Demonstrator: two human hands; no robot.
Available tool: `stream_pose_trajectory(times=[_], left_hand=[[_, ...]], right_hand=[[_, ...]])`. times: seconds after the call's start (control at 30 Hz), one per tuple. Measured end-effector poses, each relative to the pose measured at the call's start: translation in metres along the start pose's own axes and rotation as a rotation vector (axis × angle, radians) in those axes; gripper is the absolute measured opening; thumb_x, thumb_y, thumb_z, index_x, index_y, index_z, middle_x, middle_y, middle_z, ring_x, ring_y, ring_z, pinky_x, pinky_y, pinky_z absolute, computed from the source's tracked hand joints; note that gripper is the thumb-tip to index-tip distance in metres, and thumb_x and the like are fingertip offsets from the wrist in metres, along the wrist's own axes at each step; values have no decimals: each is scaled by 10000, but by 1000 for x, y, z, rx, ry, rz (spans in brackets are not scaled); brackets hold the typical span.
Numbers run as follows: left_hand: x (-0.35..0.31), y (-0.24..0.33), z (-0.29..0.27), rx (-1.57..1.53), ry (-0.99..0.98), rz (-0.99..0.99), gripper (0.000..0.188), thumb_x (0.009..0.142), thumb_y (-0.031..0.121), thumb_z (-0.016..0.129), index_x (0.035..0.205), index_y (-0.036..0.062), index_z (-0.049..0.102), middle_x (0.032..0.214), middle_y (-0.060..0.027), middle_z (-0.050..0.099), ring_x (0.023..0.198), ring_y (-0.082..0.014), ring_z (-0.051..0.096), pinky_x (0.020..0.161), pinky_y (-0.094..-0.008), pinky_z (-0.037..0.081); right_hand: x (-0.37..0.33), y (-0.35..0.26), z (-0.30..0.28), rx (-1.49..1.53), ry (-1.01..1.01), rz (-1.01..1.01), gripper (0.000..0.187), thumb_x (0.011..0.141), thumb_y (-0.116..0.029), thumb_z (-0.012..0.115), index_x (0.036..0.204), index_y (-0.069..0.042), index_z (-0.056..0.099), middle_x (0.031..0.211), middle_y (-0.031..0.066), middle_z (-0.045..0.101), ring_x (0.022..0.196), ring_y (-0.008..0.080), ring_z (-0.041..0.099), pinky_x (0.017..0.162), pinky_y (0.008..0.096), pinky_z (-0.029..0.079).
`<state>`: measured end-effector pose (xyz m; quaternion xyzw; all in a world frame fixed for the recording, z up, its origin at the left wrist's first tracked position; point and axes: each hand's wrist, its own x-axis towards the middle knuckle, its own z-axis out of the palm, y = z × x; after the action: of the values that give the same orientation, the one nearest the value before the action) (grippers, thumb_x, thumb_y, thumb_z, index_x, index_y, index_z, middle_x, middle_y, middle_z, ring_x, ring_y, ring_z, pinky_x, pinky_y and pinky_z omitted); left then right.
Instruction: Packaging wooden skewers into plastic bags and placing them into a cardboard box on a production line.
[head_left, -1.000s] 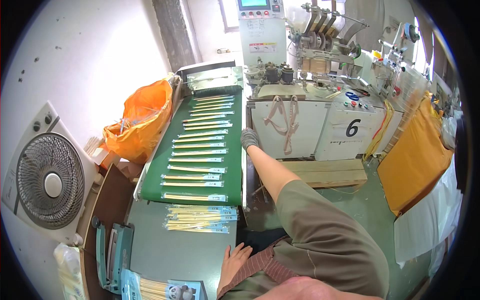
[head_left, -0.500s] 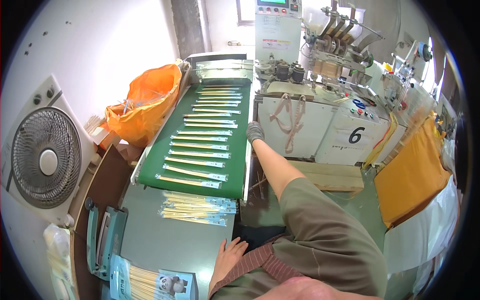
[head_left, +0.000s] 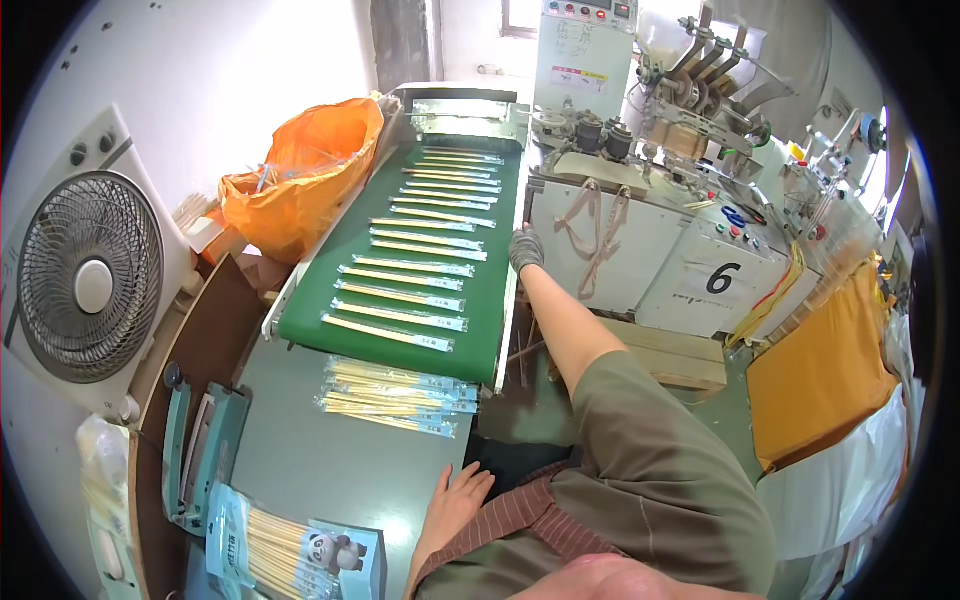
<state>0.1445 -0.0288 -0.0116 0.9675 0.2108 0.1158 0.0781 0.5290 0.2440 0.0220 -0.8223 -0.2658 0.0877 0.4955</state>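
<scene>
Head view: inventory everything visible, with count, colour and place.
wrapped stick packets: over ten, yellow and blue, on the belt
belt: one, green, centre
packet pile: one, yellow and blue, on table below belt
table: one, grey, lower left
pouch of sticks: one, blue, lower left
lever device: one, teal, table's left side
fan: one, white, far left
open bag: one, orange, left of belt
control cabinet: one, white, top centre
machine: one, white, right of belt
scissors: one, blue, on machine
wooden block: one, tan, below machine
sack: one, orange, far right
left hand: one, bare, at table edge
right hand: one, grey glove, belt's right edge
</scene>
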Motion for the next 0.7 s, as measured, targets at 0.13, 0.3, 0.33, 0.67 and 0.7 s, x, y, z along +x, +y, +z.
stream_pose_trajectory(times=[0.13,0.3,0.33,0.67,0.7], left_hand=[[-2,3,1,18,-5,-47,332,830,175,537,1150,102,583,1195,13,576,1233,-159,422,1050,-430,260],[2,6,-2,-92,31,-142,349,819,246,594,1127,83,592,1151,-9,592,1204,-163,446,1057,-414,260],[1,8,-4,-160,78,-160,332,826,234,599,1116,72,593,1140,-32,593,1179,-188,468,1033,-416,300],[5,-4,-30,-465,786,-560,388,838,158,620,1194,36,529,1168,-165,538,1090,-342,517,942,-425,408],[2,-8,-28,-502,865,-691,428,868,175,589,1255,33,472,1239,-174,488,1164,-332,465,987,-410,366]], right_hand=[[23,20,33,-165,64,-126,370,921,-294,377,1129,-55,568,1047,172,627,971,329,592,830,411,462],[58,25,22,-924,51,-727,398,919,-280,427,1222,-28,486,1130,195,550,1002,331,549,847,397,448],[35,1,15,-398,96,-655,419,925,-317,427,1257,-65,474,1213,202,515,1055,335,527,892,411,440],[-8,-48,5,-433,-542,-1070,406,889,-301,536,1244,-105,510,1247,170,525,1117,334,519,954,375,401],[-31,-48,6,-254,-587,-1130,340,892,-227,532,1208,-102,542,1210,166,547,1073,336,541,929,366,422]])
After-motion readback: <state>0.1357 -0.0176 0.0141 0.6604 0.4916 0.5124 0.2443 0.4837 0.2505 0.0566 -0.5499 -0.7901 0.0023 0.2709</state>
